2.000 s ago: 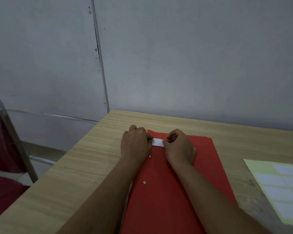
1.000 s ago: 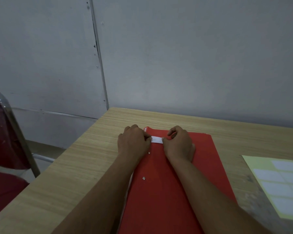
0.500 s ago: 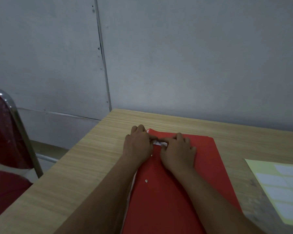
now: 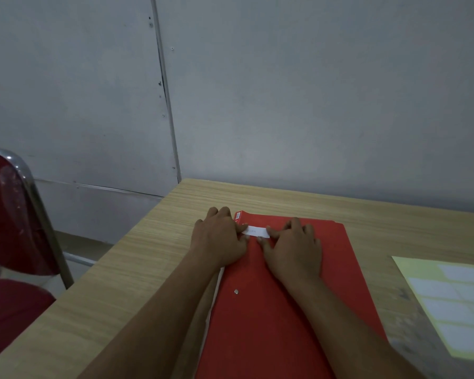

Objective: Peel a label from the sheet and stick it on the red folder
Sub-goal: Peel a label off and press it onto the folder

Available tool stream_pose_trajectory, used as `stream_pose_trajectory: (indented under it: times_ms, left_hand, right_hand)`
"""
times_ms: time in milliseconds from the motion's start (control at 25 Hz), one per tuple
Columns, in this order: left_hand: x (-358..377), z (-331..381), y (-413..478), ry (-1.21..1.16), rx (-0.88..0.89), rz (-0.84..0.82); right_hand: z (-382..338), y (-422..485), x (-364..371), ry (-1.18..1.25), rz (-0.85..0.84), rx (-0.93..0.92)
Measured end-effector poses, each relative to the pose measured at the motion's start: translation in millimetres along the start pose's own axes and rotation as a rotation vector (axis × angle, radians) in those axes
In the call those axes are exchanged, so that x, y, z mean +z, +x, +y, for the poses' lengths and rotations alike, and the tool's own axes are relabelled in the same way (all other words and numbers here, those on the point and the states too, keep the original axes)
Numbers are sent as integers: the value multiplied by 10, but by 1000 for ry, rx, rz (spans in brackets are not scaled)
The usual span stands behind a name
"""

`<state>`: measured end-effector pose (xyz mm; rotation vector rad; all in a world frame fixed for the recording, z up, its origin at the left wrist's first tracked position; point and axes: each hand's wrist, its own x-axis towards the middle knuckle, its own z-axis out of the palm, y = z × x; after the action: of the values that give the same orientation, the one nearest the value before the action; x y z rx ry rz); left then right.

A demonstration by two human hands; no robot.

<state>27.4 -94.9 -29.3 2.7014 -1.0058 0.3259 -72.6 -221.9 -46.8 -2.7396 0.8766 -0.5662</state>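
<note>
A red folder lies lengthwise on the wooden table in front of me. A small white label lies flat near the folder's far left corner. My left hand rests palm down at the folder's left edge, its fingertips touching the label's left end. My right hand lies flat on the folder with fingers spread, its fingertips on the label's right end. The yellow label sheet, with several white labels on it, lies on the table at the right.
A red chair with a chrome frame stands left of the table. A grey wall runs along the table's far edge. A metal rivet shows on the folder near its left edge.
The hands had closed in over the label half a second ago; now they have spread apart and lie flatter, so more of the label shows between them.
</note>
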Motion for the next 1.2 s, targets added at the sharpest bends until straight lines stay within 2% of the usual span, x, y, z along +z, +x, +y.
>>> stream_pose_trajectory:
  times_ms: [120, 240, 600, 760, 960, 1120, 1200]
  left_hand:
    - [9, 11, -34, 64, 7, 46]
    - [23, 40, -80, 24, -13, 29]
    - [-49, 49, -173, 2, 148, -71]
    - [-29, 40, -202, 76, 67, 22]
    - [40, 40, -259, 57, -48, 123]
    - [42, 18, -220, 17, 144, 8]
    - [31, 10, -204, 39, 160, -28]
  right_hand:
    - [20, -22, -19, -22, -21, -34]
    - [52, -67, -54, -27, -30, -71]
    - [-20, -160, -63, -91, -77, -65]
    - [0, -187, -93, -94, -81, -94]
    - [7, -209, -60, -10, -44, -61]
    - [-16, -185, -61, -10, -112, -74]
    - [-1, -188, -64, -18, -108, -98]
